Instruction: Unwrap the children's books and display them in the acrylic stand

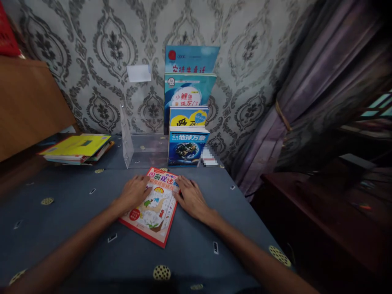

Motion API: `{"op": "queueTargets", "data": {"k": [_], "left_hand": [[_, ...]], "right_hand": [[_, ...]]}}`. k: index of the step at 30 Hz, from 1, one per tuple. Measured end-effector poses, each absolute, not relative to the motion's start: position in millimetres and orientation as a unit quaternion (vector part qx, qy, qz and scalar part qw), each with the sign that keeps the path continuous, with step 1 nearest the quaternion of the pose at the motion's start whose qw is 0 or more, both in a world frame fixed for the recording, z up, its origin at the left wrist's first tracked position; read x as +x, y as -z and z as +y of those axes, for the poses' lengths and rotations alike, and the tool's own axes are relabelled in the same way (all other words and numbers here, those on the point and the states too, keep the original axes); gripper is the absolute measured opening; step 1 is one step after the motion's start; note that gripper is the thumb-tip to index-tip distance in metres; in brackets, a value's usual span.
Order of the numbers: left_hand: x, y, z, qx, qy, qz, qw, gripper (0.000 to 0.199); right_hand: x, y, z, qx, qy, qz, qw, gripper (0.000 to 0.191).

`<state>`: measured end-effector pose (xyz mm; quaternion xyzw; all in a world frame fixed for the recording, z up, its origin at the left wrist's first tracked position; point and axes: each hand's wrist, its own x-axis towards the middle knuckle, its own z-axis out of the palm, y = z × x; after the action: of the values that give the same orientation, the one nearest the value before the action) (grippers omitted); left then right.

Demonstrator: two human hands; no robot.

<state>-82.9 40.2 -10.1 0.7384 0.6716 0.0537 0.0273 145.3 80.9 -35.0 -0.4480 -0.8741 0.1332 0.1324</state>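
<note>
A red-bordered children's picture book (pixel 155 208) lies slightly turned on the patterned table, its illustrated cover facing up. My left hand (pixel 134 191) rests over its upper left side, fingers stretched out onto the cover. On the opposite side, my right hand (pixel 191 198) touches the upper right edge with fingers extended and thumb apart. Just behind the book stands a clear acrylic book rack (pixel 147 158). At its right side several books are upright in steps, with a blue book showing the Earth (pixel 185 150) in front and a teal book (pixel 191 59) at the back.
A stack of books with a yellow one on top (pixel 79 145) lies at the left, near a wooden cabinet (pixel 30 106). A blue patterned cloth covers the table (pixel 76 228). Behind it is a papered wall; a tied purple curtain (pixel 269 134) hangs at the right.
</note>
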Motion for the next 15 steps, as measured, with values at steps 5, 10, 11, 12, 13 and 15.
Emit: {"op": "queueTargets", "data": {"k": [5, 10, 11, 12, 13, 15], "left_hand": [[-98.2, 18.6, 57.9, 0.711, -0.190, 0.671, 0.090, 0.034], [-118.7, 29.6, 71.8, 0.566, -0.404, 0.641, 0.326, 0.037], [-119.5, 30.2, 71.0, 0.525, -0.428, 0.618, 0.400, 0.039], [-119.1, 30.2, 68.9, 0.487, -0.438, 0.585, 0.478, 0.042], [-117.5, 29.7, 65.9, 0.453, -0.439, 0.547, 0.551, 0.045], [-112.2, 27.1, 58.9, 0.408, -0.430, 0.475, 0.651, 0.048]], "right_hand": [[139.3, 29.3, 69.1, -0.451, -0.137, -0.876, 0.102, 0.062], [140.8, 23.8, 65.3, -0.448, -0.167, -0.873, 0.093, 0.068], [141.5, 23.8, 65.7, -0.447, -0.171, -0.873, 0.094, 0.068], [142.3, 24.3, 66.2, -0.445, -0.174, -0.873, 0.096, 0.069], [143.1, 25.2, 66.9, -0.443, -0.177, -0.873, 0.100, 0.071], [145.1, 28.5, 68.5, -0.437, -0.188, -0.872, 0.112, 0.075]]}}
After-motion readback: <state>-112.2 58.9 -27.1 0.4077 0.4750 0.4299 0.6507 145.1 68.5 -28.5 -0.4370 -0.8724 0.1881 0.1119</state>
